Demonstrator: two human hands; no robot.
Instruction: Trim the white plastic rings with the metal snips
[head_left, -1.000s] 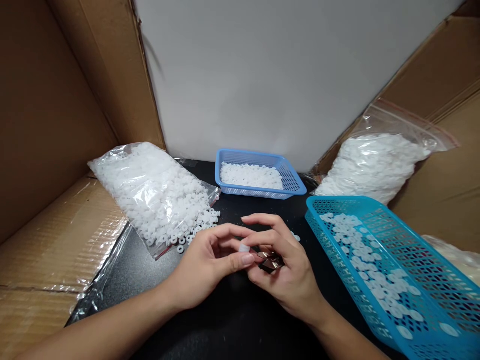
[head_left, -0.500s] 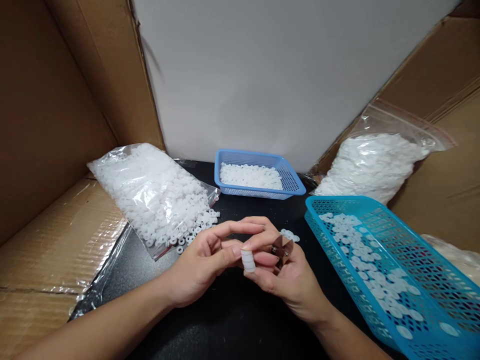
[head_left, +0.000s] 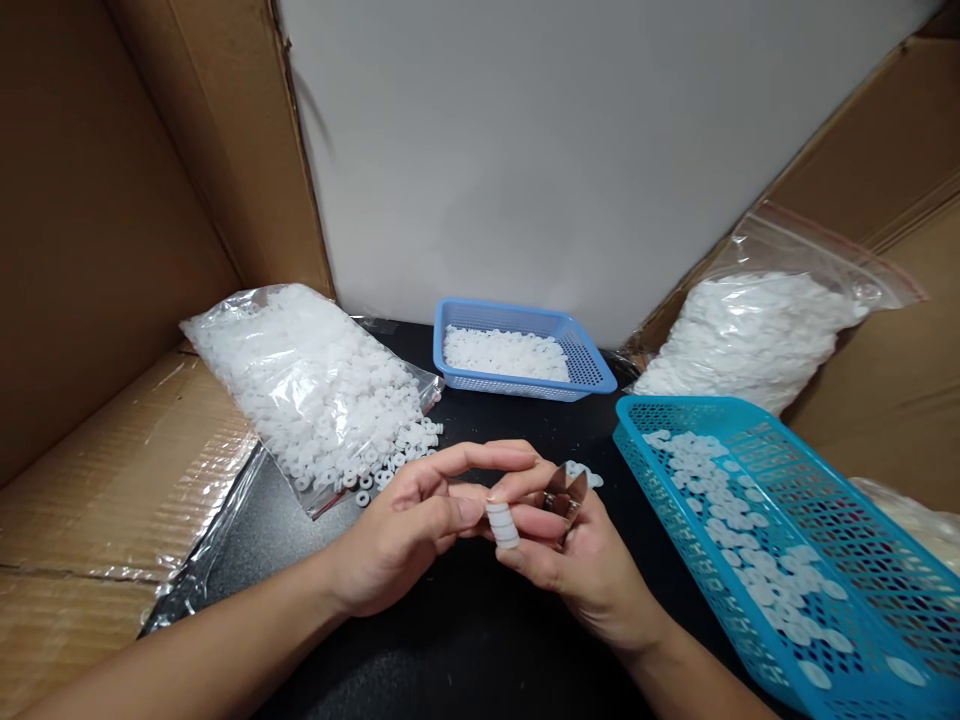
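Observation:
My right hand (head_left: 592, 570) grips a short stack of white round pieces (head_left: 502, 525) between thumb and fingers. A small metal tool with two pointed blades (head_left: 564, 495) also sticks out of this hand; its other end is hidden in the palm. Close against the stack, my left hand (head_left: 409, 520) has its thumb and fingers pinched together at the stack's left side. What lies between them, if anything, is hidden. Just behind my right hand, a few white discs (head_left: 585, 473) lie on the black table (head_left: 450, 640).
On the left, an open clear bag (head_left: 300, 370) spills small white rings onto the table. A blue basket (head_left: 525, 388) of white pieces stands at the back. To the right are a teal basket (head_left: 675, 530) with white discs and a bag of white pieces (head_left: 750, 330). Cardboard (head_left: 150, 180) borders the sides.
The stack in my right hand now leans more, and the left thumb has shifted slightly left off its top. The whole view has moved a little.

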